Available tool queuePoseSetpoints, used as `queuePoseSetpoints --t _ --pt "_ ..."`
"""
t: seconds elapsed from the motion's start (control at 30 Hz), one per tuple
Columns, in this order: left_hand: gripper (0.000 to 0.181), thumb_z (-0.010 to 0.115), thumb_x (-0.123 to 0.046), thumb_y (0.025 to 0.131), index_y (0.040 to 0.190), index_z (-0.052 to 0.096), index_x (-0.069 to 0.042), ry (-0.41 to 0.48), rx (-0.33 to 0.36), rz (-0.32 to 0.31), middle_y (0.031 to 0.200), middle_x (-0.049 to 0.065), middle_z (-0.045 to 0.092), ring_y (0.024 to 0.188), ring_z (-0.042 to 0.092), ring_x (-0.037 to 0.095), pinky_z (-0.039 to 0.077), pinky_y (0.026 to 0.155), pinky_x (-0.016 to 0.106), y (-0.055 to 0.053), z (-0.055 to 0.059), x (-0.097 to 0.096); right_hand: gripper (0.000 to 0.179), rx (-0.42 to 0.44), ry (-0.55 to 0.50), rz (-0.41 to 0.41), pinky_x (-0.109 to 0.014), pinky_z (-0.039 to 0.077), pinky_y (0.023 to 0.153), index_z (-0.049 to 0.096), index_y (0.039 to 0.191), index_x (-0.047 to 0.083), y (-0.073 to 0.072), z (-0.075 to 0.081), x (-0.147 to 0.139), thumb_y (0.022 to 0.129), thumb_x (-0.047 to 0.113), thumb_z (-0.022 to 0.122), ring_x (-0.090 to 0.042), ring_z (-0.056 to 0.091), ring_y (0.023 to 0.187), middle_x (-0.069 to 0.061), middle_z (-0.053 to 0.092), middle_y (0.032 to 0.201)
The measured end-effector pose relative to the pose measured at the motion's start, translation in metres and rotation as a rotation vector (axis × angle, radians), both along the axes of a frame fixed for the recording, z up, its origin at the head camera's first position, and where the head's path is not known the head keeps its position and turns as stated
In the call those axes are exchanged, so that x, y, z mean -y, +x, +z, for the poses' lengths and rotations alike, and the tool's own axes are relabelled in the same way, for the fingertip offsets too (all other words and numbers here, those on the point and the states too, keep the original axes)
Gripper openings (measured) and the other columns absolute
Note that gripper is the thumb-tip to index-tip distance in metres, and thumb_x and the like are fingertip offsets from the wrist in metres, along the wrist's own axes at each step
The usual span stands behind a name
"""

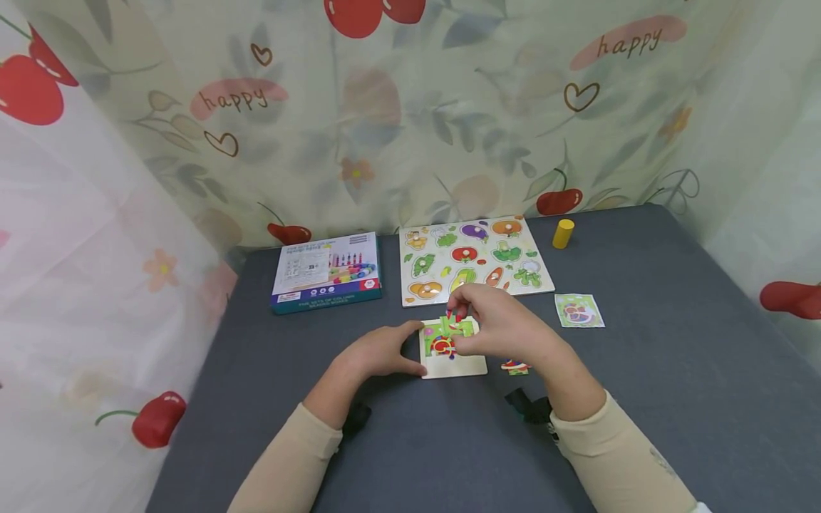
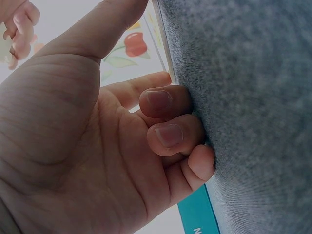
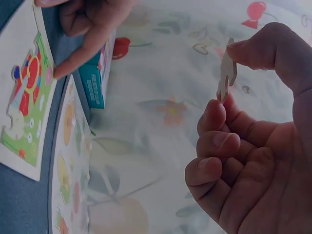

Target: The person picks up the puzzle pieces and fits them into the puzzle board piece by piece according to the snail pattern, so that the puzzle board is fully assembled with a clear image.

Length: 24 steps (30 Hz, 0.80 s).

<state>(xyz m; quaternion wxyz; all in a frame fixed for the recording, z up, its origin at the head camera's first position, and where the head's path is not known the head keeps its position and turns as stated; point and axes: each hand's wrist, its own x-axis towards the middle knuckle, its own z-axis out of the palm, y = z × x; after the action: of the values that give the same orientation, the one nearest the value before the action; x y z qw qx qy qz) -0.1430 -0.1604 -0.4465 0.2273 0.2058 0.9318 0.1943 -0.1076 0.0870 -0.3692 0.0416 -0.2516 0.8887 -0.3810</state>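
Note:
A small square jigsaw board lies on the table with several colourful pieces fitted in it, and a bare strip along its near side. My left hand is at the board's left edge, index fingertip at the far corner and thumb at the near one. In the left wrist view its other fingers curl against the tabletop. Above the board, my right hand pinches a jigsaw piece between thumb and fingers. That piece is edge-on in the right wrist view, its picture hidden.
Beside the board's right edge lies a loose jigsaw piece, partly behind my right wrist. Farther back are a boxed set, a vegetable puzzle board and a yellow cylinder. A small picture card lies right. Printed curtains border the table.

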Motion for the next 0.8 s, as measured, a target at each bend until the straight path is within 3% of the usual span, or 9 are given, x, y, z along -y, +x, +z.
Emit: queuePoseSetpoints --t 0.17,0.37,0.63,0.8 --pt "0.088 0.082 -0.054 0.084 0.157 0.042 -0.025 0.014 0.001 -0.009 0.146 0.006 0.056 0.119 0.056 0.023 0.044 0.105 0.049 -0.001 0.0 0.001 0.035 -0.008 0.016 0.022 -0.035 0.049 0.071 0.063 0.106 0.011 0.002 -0.007 0.011 0.075 0.013 0.08 -0.017 0.054 0.083 0.0 0.059 0.093" --pt "0.09 0.082 -0.056 0.082 0.157 0.042 -0.026 0.015 0.004 -0.002 0.144 0.005 0.057 0.112 0.057 0.022 0.047 0.102 0.049 -0.004 -0.002 0.002 0.035 -0.011 0.058 0.048 -0.033 0.049 0.07 0.063 0.106 0.012 0.002 -0.015 0.021 0.076 0.016 0.081 -0.021 0.057 0.083 0.0 0.059 0.093" --pt "0.09 0.082 -0.055 0.083 0.157 0.042 -0.024 0.01 -0.001 -0.019 0.146 0.006 0.056 0.118 0.057 0.022 0.045 0.105 0.048 -0.003 -0.001 0.002 0.034 0.008 0.104 0.065 -0.033 0.05 0.074 0.068 0.108 0.012 -0.006 -0.034 0.027 0.079 0.021 0.083 -0.023 0.06 0.087 -0.005 0.064 0.097" --pt "0.088 0.082 -0.054 0.083 0.156 0.043 -0.023 0.017 -0.005 -0.027 0.146 0.006 0.056 0.122 0.057 0.023 0.044 0.106 0.049 -0.002 -0.001 0.001 0.035 0.015 0.15 0.085 -0.031 0.05 0.077 0.071 0.112 0.011 -0.013 -0.049 0.027 0.081 0.021 0.084 -0.018 0.058 0.088 0.001 0.064 0.098"
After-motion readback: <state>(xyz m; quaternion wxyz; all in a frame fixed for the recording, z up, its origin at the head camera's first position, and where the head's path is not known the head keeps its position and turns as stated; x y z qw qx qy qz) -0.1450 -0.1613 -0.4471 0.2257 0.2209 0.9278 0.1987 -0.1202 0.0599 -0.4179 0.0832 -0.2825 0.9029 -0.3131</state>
